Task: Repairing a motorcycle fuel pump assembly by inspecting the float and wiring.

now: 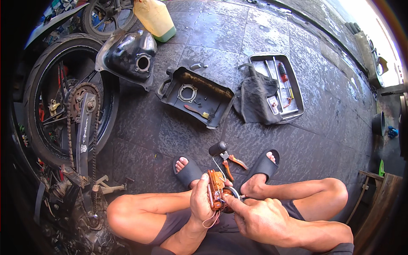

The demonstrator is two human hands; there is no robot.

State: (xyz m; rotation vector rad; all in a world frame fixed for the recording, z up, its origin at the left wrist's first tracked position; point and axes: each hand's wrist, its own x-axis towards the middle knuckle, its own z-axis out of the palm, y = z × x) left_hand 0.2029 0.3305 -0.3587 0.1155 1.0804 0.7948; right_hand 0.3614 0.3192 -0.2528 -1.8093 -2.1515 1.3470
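An orange-brown fuel pump unit [217, 185] with thin wires is held low in front of me, between my knees. My left hand [199, 202] is wrapped round its left side, thumb along the top. From the right, my right hand [263, 219] presses its index finger against the round part of the unit, the other fingers curled under. A black float [218, 148] sticks out from the far end on a bent wire. Just beyond, pliers with orange handles [238, 162] lie on the floor between my sandals. The underside of the unit is hidden by my hands.
Ahead lies a black plastic housing [170, 100] holding a metal ring [187, 93] and a brush [196, 111]. Right of it, a tray [301, 100] carries screwdrivers [282, 71] and a dark cloth [257, 95]. A motorcycle wheel [32, 102], fuel tank [121, 51] and jerrycan [155, 19] are at left.
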